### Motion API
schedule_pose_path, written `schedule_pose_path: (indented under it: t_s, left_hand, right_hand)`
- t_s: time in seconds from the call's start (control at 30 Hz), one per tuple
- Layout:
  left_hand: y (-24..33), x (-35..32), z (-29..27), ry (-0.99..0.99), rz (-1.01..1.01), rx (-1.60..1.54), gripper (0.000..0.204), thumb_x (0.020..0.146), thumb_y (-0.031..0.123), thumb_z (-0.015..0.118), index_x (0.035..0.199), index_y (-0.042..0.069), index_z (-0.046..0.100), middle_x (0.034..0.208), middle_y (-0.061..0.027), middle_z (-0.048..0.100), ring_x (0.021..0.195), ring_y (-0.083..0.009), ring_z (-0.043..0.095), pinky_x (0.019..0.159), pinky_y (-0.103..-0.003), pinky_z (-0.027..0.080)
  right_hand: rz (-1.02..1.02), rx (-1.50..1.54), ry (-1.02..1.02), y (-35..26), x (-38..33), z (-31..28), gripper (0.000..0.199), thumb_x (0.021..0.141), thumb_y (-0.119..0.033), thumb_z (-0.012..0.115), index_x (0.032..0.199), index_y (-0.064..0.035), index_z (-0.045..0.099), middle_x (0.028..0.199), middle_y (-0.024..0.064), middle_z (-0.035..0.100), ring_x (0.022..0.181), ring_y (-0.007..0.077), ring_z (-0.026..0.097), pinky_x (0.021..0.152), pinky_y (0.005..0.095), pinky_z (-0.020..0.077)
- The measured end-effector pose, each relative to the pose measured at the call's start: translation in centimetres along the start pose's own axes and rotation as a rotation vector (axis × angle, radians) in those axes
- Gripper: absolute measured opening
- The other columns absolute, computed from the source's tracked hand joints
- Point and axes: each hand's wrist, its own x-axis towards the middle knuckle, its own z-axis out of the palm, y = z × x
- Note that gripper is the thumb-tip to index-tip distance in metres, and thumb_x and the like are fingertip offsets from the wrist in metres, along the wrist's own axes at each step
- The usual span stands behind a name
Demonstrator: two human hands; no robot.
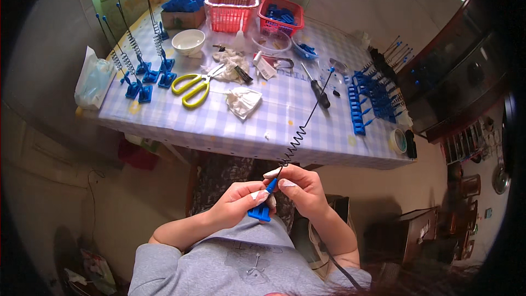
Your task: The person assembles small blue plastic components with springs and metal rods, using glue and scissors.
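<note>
In front of my lap, below the table edge, both hands hold one small blue plastic base [261, 210] with a thin black wire [304, 125] rising from it. The wire has a coiled spring section just above my fingers and a blue tip far up over the table. My left hand [239, 202] grips the blue base from the left. My right hand [301, 188] pinches the blue stem at the foot of the wire from the right. Several finished pieces of the same kind [143, 79] stand upright at the table's left.
The table has a blue checked cloth [219, 123]. On it lie yellow scissors [193, 87], crumpled white cloths [243, 101], a black screwdriver [318, 90], a white bowl [188, 41], two red baskets [232, 5] and rows of blue parts [372, 98]. A tape roll [399, 140] sits at the right corner.
</note>
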Motion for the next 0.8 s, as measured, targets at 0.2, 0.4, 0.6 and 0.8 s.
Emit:
schedule_pose_path:
  t_s: [0.2,0.4,0.6,0.8]
  left_hand:
    - [-0.1,-0.7,1.7,0.062,-0.03,0.094,0.02,0.087,0.015,0.042,0.088,-0.002,0.054,0.077,-0.0023,0.056,0.07,-0.0066,0.049,0.065,-0.02,0.04]
    - [-0.2,-1.2,2.2,0.088,0.111,0.526,0.014,0.083,0.011,0.046,0.08,-0.001,0.053,0.066,0.0011,0.047,0.058,-0.0046,0.039,0.051,-0.02,0.033]
    - [0.1,-1.8,2.7,0.083,0.22,0.785,0.013,0.082,0.01,0.048,0.08,-0.002,0.054,0.065,-0.0045,0.048,0.054,-0.0087,0.042,0.048,-0.023,0.035]
    - [0.2,-2.0,2.9,0.086,0.252,0.87,0.014,0.082,0.01,0.049,0.083,-0.003,0.054,0.067,-0.0083,0.051,0.055,-0.0132,0.048,0.05,-0.025,0.038]
  right_hand:
    - [-0.14,0.001,0.007,0.9,-1.4,0.1,0.013,0.08,0.001,0.053,0.092,0.002,0.056,0.084,0.0049,0.052,0.076,0.0089,0.052,0.066,0.0217,0.043]
    - [-0.27,-0.173,0.074,1.5,-2.4,0.2,0.011,0.076,-0.001,0.057,0.087,0.001,0.059,0.077,0.0052,0.053,0.066,0.0089,0.049,0.06,0.021,0.0393]
    - [-0.245,-0.352,0.027,1.8,-3.4,-0.2,0.013,0.076,0.0,0.058,0.088,0.0027,0.057,0.083,0.0087,0.055,0.076,0.0131,0.051,0.065,0.0235,0.0421]
    - [-0.284,-0.335,0.062,1.8,-3.5,0.3,0.011,0.075,0.001,0.059,0.085,0.003,0.057,0.083,0.0094,0.054,0.074,0.0133,0.052,0.063,0.0228,0.0426]
